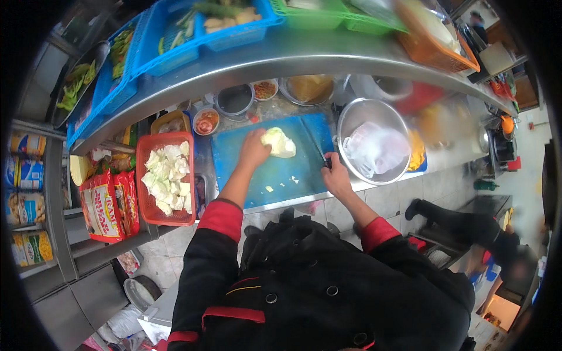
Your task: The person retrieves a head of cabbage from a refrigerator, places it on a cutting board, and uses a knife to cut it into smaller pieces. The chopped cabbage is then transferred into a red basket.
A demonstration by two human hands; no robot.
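A pale green piece of cabbage [281, 144] lies on a blue cutting board [263, 175]. My left hand [254, 148] grips it at its left side, thumb towards me. At the board's right edge my right hand [336, 175] is closed around the handle of a kitchen knife [315, 139]. The blade points away from me, low over the board or resting on it; I cannot tell which. A few small cabbage scraps [295, 179] are scattered on the near part of the board. Left of the board, a red plastic basket [139, 184] holds cut cabbage pieces [167, 175].
Right of the board stands a steel bowl [373, 179] with a plastic bag inside. Behind it are a dark-filled tub [235, 100] and a bowl of sliced tomato [205, 122]. A steel shelf [307, 66] with vegetable baskets overhangs the counter. Another person [465, 223] is at far right.
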